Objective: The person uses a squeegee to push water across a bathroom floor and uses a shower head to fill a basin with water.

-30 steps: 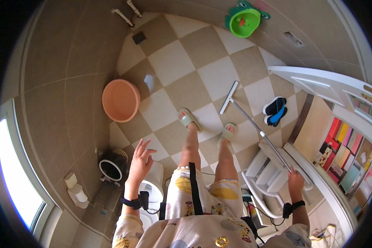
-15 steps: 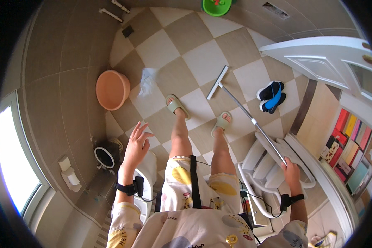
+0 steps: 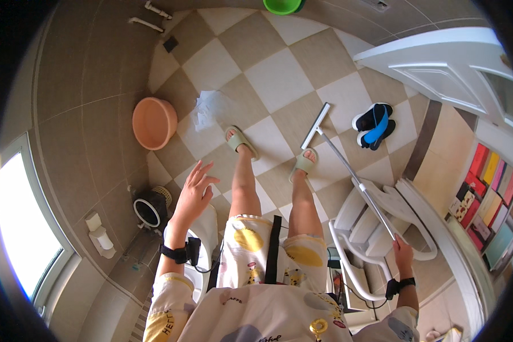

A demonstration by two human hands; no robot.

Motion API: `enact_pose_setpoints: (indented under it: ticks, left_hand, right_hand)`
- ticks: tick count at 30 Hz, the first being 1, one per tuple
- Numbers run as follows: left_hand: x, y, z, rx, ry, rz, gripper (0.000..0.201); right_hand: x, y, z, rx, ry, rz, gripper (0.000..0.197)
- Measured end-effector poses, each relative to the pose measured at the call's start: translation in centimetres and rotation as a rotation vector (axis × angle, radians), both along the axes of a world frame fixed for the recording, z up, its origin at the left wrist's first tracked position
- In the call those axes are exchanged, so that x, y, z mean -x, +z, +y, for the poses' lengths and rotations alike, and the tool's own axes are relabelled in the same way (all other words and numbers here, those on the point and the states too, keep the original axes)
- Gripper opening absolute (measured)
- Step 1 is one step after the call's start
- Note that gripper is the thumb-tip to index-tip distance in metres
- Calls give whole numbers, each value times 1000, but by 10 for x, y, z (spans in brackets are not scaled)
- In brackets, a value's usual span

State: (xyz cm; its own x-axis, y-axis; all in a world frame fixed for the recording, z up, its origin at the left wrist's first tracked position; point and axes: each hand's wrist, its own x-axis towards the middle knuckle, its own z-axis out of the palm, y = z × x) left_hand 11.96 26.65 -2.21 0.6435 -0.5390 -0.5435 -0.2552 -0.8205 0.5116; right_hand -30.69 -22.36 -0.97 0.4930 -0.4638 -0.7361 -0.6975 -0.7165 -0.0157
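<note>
My right hand [image 3: 403, 254] is closed around the upper end of the long grey pole of a floor squeegee [image 3: 347, 164]. Its white-and-dark blade rests slantwise on the checkered floor, just beyond my right foot. Over on the left, my left hand [image 3: 195, 191] hangs in the air with its fingers apart, holding nothing. Some crumpled, whitish, see-through material [image 3: 206, 109] lies on the tiles ahead of my left foot; I cannot tell exactly what it is.
An orange tub [image 3: 154, 123] stands by the left wall, a green basin [image 3: 283, 5] at the far wall. Dark shoes with a blue strap [image 3: 376, 126] sit near the white door [image 3: 439, 71]. A white rack [image 3: 376, 222] is at my right, a toilet [image 3: 202, 239] by my left arm.
The squeegee's blade has moved right and nearer to me, toward my right foot. My right hand has come slightly closer with the pole. The view has shifted a little.
</note>
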Motion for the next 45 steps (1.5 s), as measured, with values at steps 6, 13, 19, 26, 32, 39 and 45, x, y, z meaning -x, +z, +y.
enact_pose_setpoints:
  ticks: [6,13,19,26,32,39,45]
  left_hand:
    - [-22,-1,44,-20,48,8,25]
    - [-52,5,128,-50,140,2,26]
    - [-79,13,190,-90,272,-7,27]
    - [-79,12,225,-122,317,1,27]
    - [-72,7,210,-81,312,-24,26]
    - [-54,16,173,-53,310,-37,27]
    - [-40,7,121,-9,211,3,27]
  right_hand:
    - [-69,-58,42,-90,22,-185,34]
    - [-290,-151,149,-160,92,-232,32]
    - [-480,-211,249,-200,109,-308,30]
    - [-586,-226,326,-187,91,-306,32]
    - [-562,-212,316,-160,69,-337,32]
    - [-365,-165,183,-174,20,-441,29]
    - [-161,-66,67,27,-30,-255,30]
